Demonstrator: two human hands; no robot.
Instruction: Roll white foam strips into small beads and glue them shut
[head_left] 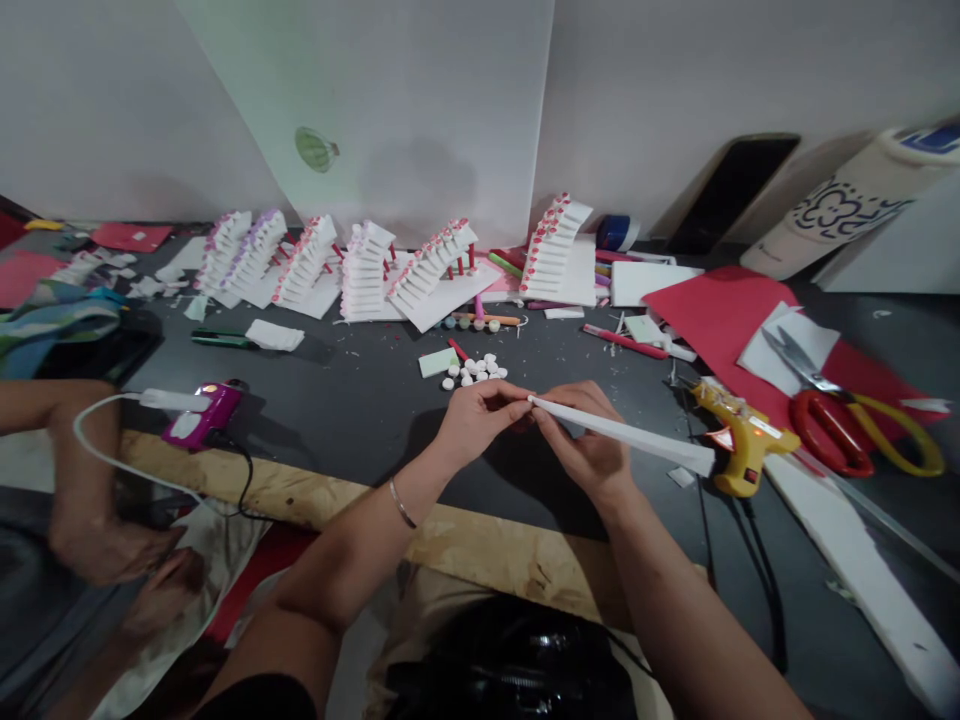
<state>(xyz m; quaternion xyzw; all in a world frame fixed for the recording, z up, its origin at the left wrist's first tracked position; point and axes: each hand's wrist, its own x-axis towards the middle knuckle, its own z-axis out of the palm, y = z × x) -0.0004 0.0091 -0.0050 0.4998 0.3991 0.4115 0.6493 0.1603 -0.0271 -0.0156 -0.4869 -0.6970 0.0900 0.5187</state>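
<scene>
A long white paper strip (pixel 630 432) stretches from my fingertips toward the right, its near end rolled into a small coil. My left hand (pixel 480 415) pinches that rolled end between thumb and fingers. Close against it, my right hand (pixel 589 440) grips the strip just beside the roll. Just beyond my hands lies a pile of small white paper coils (pixel 480 370), with a pale green paper piece (pixel 439 362) next to it. The strip's far end reaches the yellow hot glue gun (pixel 750 440).
Several white paper staircase models (pixel 367 270) stand along the wall. Red-and-yellow scissors (pixel 840 410) rest on red paper (pixel 712 310) at right, near a tumbler (pixel 832 210) and leaning phone (pixel 731 195). A purple power adapter (pixel 202 415) sits at left, beside another person's hands (pixel 127 560).
</scene>
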